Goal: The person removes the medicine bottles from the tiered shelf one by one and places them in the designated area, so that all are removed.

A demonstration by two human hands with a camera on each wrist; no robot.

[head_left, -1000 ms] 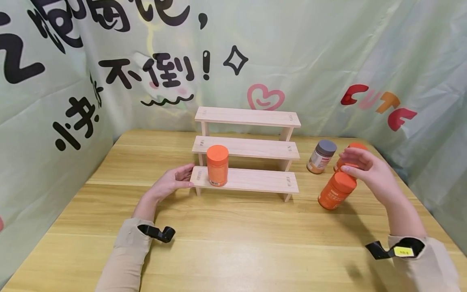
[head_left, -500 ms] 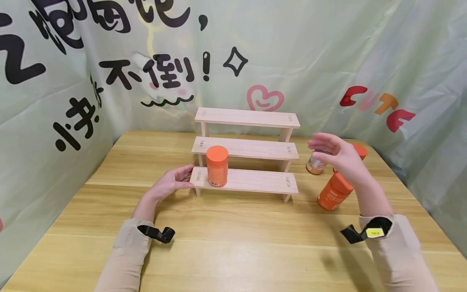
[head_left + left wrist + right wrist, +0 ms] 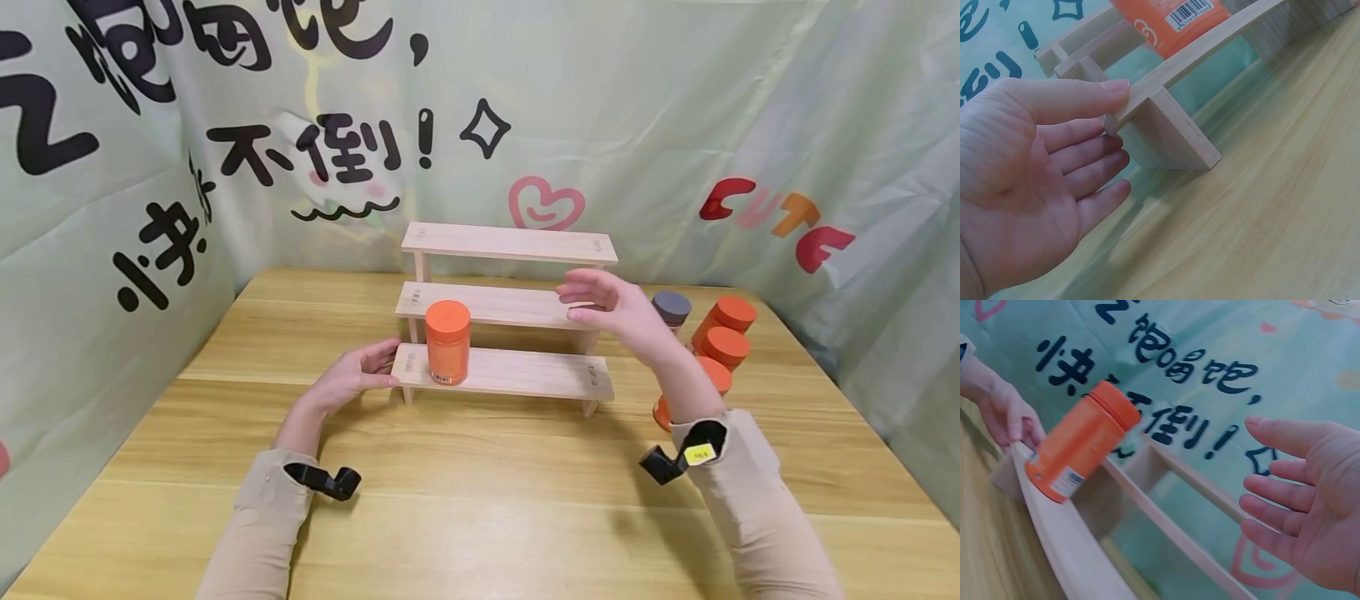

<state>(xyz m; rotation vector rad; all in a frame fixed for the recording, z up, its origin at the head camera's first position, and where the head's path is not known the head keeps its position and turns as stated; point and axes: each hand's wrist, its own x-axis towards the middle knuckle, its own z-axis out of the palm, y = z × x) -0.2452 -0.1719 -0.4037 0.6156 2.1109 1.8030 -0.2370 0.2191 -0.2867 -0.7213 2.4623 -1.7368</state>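
A three-step wooden display stand (image 3: 517,371) stands on the table. My left hand (image 3: 352,375) holds the left end of its lowest step. In the left wrist view the thumb (image 3: 1113,87) lies on the board's corner, with the index fingertip at the underside. An orange jar with an orange lid (image 3: 447,342) stands upright on that step, near its left end. My right hand (image 3: 618,312), empty, hovers at the right end of the middle step, overlapping it in the head view. Its fingers (image 3: 1279,500) are relaxed and apart from the thumb.
Right of the stand, several orange-lidded jars (image 3: 733,312) stand in a group, partly behind the right forearm. A jar with a grey lid (image 3: 671,307) is beside them. A printed cloth (image 3: 652,125) hangs behind the wooden table (image 3: 487,500).
My right hand has moved left, from above the orange jars, past the grey-lidded jar, to the stand's right side. The left hand and the jar on the step have stayed put.
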